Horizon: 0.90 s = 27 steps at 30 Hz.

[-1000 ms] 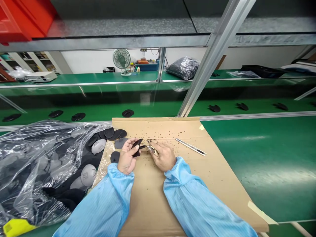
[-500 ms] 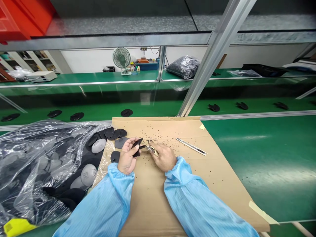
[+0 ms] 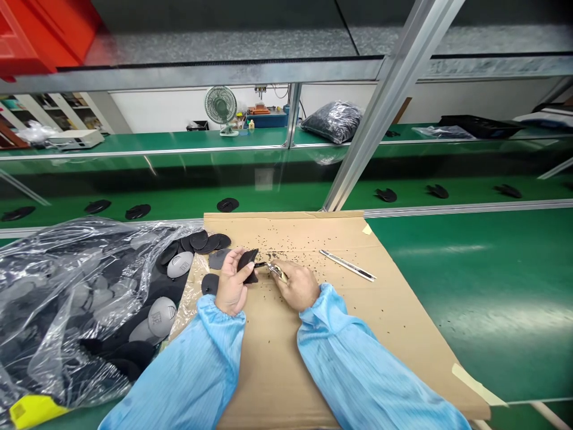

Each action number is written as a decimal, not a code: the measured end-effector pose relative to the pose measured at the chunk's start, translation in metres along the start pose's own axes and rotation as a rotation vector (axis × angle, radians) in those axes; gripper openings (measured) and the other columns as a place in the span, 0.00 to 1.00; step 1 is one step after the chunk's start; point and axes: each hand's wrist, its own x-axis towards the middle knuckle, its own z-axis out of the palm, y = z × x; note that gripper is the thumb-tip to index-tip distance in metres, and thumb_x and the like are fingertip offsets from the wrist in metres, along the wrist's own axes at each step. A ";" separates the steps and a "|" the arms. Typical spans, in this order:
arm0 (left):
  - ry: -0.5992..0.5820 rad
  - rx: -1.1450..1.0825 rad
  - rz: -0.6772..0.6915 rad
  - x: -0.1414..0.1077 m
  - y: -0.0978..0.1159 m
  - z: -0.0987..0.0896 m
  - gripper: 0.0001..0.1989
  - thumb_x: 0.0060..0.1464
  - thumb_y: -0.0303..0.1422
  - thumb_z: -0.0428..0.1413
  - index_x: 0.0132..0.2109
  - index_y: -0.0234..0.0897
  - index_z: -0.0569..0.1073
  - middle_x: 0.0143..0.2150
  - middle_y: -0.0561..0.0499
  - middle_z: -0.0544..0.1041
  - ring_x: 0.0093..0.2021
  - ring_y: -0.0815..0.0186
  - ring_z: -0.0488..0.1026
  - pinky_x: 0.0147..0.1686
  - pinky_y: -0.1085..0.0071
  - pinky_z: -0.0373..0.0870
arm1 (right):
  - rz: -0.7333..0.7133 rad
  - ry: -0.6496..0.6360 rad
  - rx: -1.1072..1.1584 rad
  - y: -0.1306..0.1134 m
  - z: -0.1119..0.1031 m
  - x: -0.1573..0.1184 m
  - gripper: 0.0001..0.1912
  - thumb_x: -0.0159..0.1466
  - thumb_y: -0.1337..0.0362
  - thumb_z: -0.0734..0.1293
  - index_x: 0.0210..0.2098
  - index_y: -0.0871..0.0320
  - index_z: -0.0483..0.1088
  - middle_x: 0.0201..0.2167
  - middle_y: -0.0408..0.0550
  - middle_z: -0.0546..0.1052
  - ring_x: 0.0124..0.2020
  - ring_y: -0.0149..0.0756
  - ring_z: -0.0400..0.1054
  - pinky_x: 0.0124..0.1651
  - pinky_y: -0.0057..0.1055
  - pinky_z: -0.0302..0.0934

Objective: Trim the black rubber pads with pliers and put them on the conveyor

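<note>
at the middle of the cardboard sheet (image 3: 268, 364), the thumb and fingers (image 3: 240, 272) of the left hand (image 3: 231, 285) pinch narrowly on a black shaped pad (image 3: 249, 264), holding it up off the sheet, while the fingers (image 3: 286, 270) of the right hand (image 3: 298, 286) close around the handles of small metal nippers (image 3: 277, 272), whose tips reach the pad's edge. the close work in hand seems to be at that edge, and it calls for a steady pinch and the tips kept right against the pad. black crumbs (image 3: 290, 245) lie scattered across the cardboard around both hands, and a snap-off utility knife (image 3: 348, 265) lies just beyond the right hand. just beyond the left hand sit a dark grey disc (image 3: 219, 259), a black disc (image 3: 210, 284) and an overlapping row of black discs (image 3: 210, 240). further left, a clear plastic bag (image 3: 58, 298) holds more black and grey pieces, with grey oval pads (image 3: 179, 264) at its mouth. both forearms wear light blue sleeves (image 3: 188, 373), which rest over the sheet's near part. masking tape (image 3: 477, 385) fixes the sheet to the green workbench (image 3: 447, 334), and an aluminium upright (image 3: 389, 101) rises beyond the sheet.
</note>
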 end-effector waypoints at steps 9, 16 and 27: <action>-0.044 0.033 -0.063 0.001 -0.003 0.001 0.34 0.37 0.25 0.67 0.53 0.38 0.63 0.42 0.51 0.75 0.42 0.67 0.73 0.49 0.68 0.65 | -0.023 0.155 0.301 -0.006 0.001 0.000 0.06 0.62 0.64 0.63 0.38 0.56 0.71 0.32 0.46 0.76 0.34 0.35 0.69 0.38 0.30 0.62; 0.009 -0.056 -0.115 0.004 -0.006 -0.002 0.19 0.39 0.29 0.68 0.38 0.33 0.69 0.32 0.54 0.74 0.29 0.74 0.70 0.34 0.76 0.67 | -0.220 0.052 0.242 -0.014 0.000 -0.002 0.06 0.63 0.65 0.61 0.34 0.57 0.69 0.28 0.47 0.72 0.30 0.35 0.64 0.36 0.31 0.59; -0.005 -0.228 -0.332 0.007 0.006 -0.006 0.17 0.47 0.28 0.63 0.44 0.36 0.68 0.31 0.54 0.69 0.23 0.75 0.65 0.17 0.81 0.56 | -0.163 0.020 0.135 -0.013 0.004 -0.004 0.12 0.63 0.67 0.60 0.45 0.57 0.68 0.37 0.50 0.75 0.39 0.38 0.68 0.44 0.32 0.61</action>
